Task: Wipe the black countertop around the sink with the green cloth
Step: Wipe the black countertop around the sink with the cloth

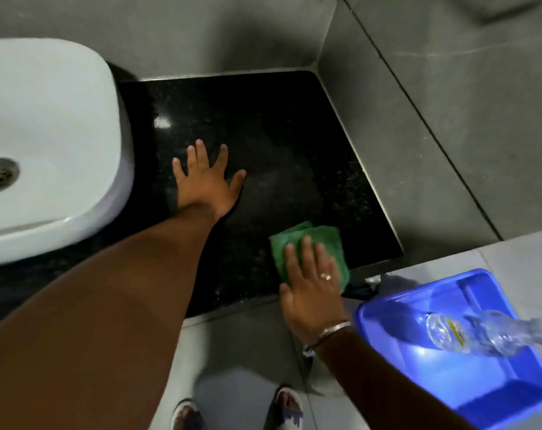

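Observation:
The black speckled countertop (279,144) fills the middle of the view, to the right of a white sink basin (46,144). A folded green cloth (319,240) lies near the counter's front right edge. My right hand (310,280) presses flat on the cloth, fingers spread, a ring on one finger and a bangle at the wrist. My left hand (206,181) rests palm down on the bare counter beside the sink, fingers apart, holding nothing.
Grey tiled walls (449,119) close the counter at the back and right. On the floor at lower right stands a blue plastic tub (468,383) with a clear plastic bottle (480,333) over it. My feet in sandals (238,411) show at the bottom.

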A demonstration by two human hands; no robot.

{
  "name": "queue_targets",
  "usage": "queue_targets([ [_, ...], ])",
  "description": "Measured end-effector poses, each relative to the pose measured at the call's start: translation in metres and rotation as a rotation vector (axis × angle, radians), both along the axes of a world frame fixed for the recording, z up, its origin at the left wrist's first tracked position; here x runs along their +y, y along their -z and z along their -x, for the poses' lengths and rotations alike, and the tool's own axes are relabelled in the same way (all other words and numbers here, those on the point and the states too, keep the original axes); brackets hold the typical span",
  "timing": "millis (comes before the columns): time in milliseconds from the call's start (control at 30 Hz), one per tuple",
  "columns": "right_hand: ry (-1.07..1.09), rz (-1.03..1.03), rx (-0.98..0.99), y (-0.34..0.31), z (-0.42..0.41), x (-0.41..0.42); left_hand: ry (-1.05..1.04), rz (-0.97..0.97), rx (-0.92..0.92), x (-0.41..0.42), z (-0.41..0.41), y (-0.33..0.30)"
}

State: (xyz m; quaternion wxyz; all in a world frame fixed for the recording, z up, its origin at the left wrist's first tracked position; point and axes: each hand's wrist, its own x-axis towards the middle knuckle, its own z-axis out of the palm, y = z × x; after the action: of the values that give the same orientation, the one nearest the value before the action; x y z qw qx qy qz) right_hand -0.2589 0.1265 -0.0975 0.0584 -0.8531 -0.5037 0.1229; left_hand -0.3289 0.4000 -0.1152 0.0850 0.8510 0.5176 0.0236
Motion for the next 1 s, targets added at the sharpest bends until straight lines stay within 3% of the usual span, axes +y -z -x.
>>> queue_targets([
  [100, -0.228, 0.008, -0.026, -0.005, -0.021, -0.01, 0.01, 0.086, 0.026, -0.002, 0.004, -0.008],
  [233, -0.011, 0.108, -0.116, -0.014, -0.08, -0.005, -0.053, 0.18, -0.14, -0.048, 0.036, -0.022],
  [333, 0.131, 0.148, -0.077, -0.019, -0.065, 0.004, -0.042, 0.14, -0.138, -0.11, 0.086, -0.034],
  [400, 0.116, 0.137, -0.013, -0.027, -0.034, 0.011, -0.104, 0.115, -0.102, -0.14, 0.133, -0.04],
  [467, -0.007, 0.17, -0.031, -0.03, -0.001, 0.017, -0.293, 0.079, -0.085, -0.151, 0.184, -0.04],
  [567, -0.155, 0.164, -0.052, -0.03, 0.054, 0.029, -0.663, 0.021, -0.071, -0.132, 0.266, -0.042],
  [633, -0.235, 0.142, -0.047, -0.027, 0.085, 0.038, -0.783, 0.027, -0.075, -0.101, 0.311, -0.044],
  [833, -0.325, 0.149, -0.1, -0.014, 0.119, 0.057, -0.914, 0.093, 0.008, -0.036, 0.404, -0.021],
  [1000, -0.345, 0.111, -0.099, -0.018, 0.154, 0.068, -0.875, 0.058, 0.015, -0.031, 0.413, -0.008],
])
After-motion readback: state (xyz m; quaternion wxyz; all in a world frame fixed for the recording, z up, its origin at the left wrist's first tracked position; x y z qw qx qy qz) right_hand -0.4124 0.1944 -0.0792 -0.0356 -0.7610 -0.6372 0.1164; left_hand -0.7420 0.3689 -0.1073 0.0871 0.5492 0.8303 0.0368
